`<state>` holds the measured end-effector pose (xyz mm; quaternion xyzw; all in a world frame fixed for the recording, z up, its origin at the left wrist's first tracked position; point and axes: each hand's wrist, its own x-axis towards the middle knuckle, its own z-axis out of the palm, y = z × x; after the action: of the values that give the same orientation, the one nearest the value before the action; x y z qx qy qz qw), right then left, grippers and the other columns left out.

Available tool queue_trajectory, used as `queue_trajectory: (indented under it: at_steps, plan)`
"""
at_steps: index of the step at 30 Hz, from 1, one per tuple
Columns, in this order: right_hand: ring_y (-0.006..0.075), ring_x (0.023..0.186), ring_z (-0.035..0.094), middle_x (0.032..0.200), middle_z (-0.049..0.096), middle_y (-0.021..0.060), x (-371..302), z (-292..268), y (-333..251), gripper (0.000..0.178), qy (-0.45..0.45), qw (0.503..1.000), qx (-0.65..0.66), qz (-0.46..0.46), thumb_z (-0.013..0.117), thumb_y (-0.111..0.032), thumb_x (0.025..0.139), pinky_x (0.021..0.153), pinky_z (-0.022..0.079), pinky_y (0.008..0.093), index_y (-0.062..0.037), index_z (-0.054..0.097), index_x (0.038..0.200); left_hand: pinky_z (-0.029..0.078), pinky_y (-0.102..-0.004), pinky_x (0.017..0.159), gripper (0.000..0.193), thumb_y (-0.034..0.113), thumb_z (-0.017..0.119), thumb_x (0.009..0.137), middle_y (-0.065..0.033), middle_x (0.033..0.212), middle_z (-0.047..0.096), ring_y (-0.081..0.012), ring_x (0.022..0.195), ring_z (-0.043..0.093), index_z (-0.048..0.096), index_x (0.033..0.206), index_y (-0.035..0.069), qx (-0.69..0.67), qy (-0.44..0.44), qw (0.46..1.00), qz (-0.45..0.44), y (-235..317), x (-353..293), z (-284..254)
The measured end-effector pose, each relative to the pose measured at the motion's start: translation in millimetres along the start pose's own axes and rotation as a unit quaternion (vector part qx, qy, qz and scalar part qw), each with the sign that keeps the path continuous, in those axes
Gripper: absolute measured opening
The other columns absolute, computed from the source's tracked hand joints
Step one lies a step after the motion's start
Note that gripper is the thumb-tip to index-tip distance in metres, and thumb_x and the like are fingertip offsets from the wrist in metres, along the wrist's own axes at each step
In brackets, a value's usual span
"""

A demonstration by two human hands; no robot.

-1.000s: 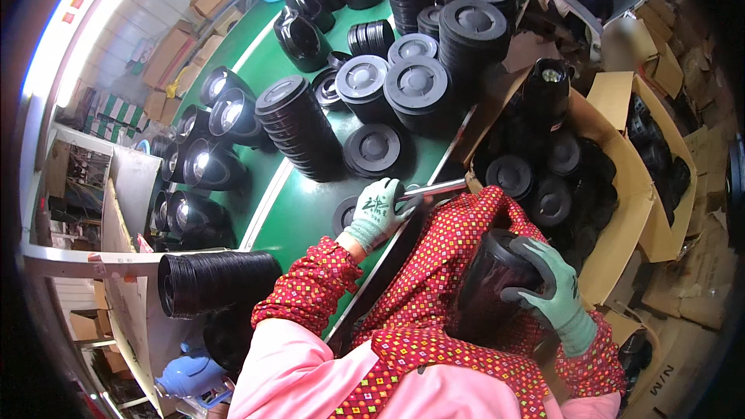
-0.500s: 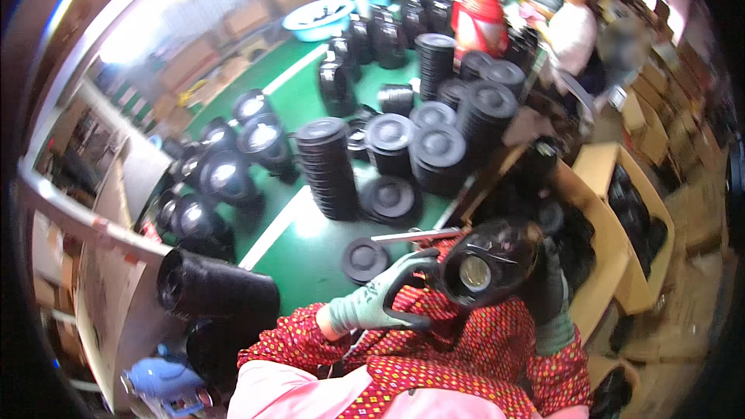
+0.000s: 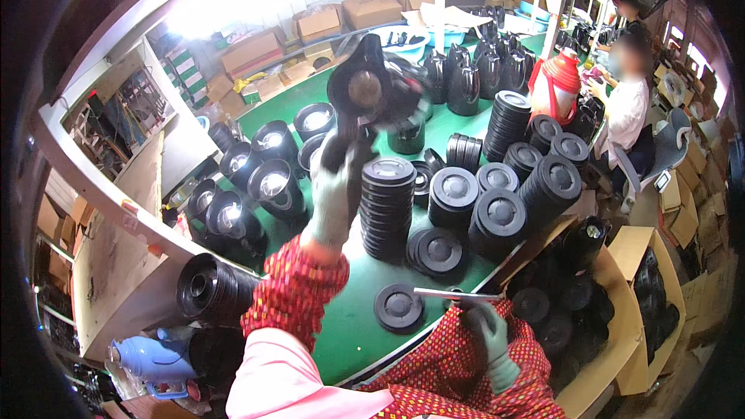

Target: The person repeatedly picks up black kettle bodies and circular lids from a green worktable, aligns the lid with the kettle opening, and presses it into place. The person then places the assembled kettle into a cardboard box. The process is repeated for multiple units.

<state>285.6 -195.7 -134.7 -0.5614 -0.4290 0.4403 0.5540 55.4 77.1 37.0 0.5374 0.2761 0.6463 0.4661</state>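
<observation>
My left hand [image 3: 341, 182], in a pale green glove with a dark palm, is raised over the table and grips a glossy black jug shell [image 3: 365, 81]. The shell is tilted, and a light round spot shows on the side facing me; its right side is blurred. Low at the table's front edge, my gloved right hand [image 3: 495, 341] has its fingers curled just below a thin metal bar [image 3: 458, 294]; what they hold, if anything, is hidden. A single black ridged disc [image 3: 399, 307] lies flat left of the bar.
Stacks of black discs [image 3: 388, 209] stand mid-table. Open black shells [image 3: 275, 186] are at left, finished black jugs [image 3: 464, 85] and a red jug [image 3: 557, 81] farther back. An open carton [image 3: 621, 341] of black parts is at right. A co-worker [image 3: 627, 109] sits beyond.
My left hand has risen up and away over the table with the black jug shell. My right hand has left the shell and come down to the metal bar. The view has shifted too.
</observation>
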Motion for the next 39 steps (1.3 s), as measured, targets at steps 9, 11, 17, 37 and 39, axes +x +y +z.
queue_trajectory:
  at_steps: [9, 11, 17, 37, 39]
  plan:
    - [0.0343, 0.1, 0.072, 0.117, 0.074, 0.0152, 3, 12, -3, 0.037, -0.051, 0.937, -0.269, -0.219, 0.079, -0.013, 0.084, 0.088, 0.058, 0.0429, -0.0047, 0.075, 0.12, 0.056, -0.0337, 0.07, 0.035, 0.033, 0.079, 0.096, -0.0026, 0.09, 0.075, -0.0155, 0.072, 0.065, 0.078, 0.118, 0.006, 0.33, 0.182, 0.926, -0.034, -252, 253, -122]
    - [0.0344, 0.096, 0.073, 0.114, 0.075, 0.0151, 4, 7, -4, 0.035, -0.046, 0.934, -0.284, -0.212, 0.079, -0.011, 0.084, 0.084, 0.059, 0.0429, -0.004, 0.075, 0.118, 0.062, -0.0505, 0.081, 0.043, 0.037, 0.075, 0.099, -0.0081, 0.113, 0.071, -0.0248, 0.102, 0.066, 0.072, 0.126, 0.005, 0.264, 0.181, 0.931, -0.178, -294, 253, -107]
    - [0.035, 0.094, 0.072, 0.113, 0.075, 0.0154, 2, 3, -2, 0.035, -0.053, 0.938, -0.286, -0.19, 0.079, -0.009, 0.08, 0.083, 0.059, 0.0438, -0.0037, 0.076, 0.114, 0.067, -0.0526, 0.08, 0.06, 0.038, 0.072, 0.099, -0.0159, 0.137, 0.062, -0.0356, 0.119, 0.065, 0.056, 0.143, 0.0, 0.295, 0.038, 0.893, -0.338, -291, 254, -117]
    - [0.0356, 0.099, 0.071, 0.112, 0.074, 0.0149, -8, 14, 6, 0.03, -0.007, 0.916, -0.321, -0.24, 0.076, -0.01, 0.084, 0.088, 0.056, 0.0438, -0.0044, 0.075, 0.114, 0.034, -0.0565, 0.116, 0.068, 0.029, 0.081, 0.082, -0.0157, 0.154, 0.05, -0.0384, 0.149, 0.037, 0.058, 0.145, 0.012, 0.743, -0.019, 0.664, -0.083, -157, 41, -149]
    - [0.0349, 0.1, 0.071, 0.113, 0.074, 0.0149, -8, 15, 7, 0.03, -0.008, 0.91, -0.326, -0.257, 0.075, -0.011, 0.085, 0.088, 0.056, 0.0434, -0.0044, 0.075, 0.115, 0.038, -0.0536, 0.111, 0.064, 0.028, 0.083, 0.079, -0.0145, 0.149, 0.055, -0.0359, 0.137, 0.048, 0.063, 0.137, 0.011, 0.728, 0.018, 0.685, -0.039, -151, 37, -157]
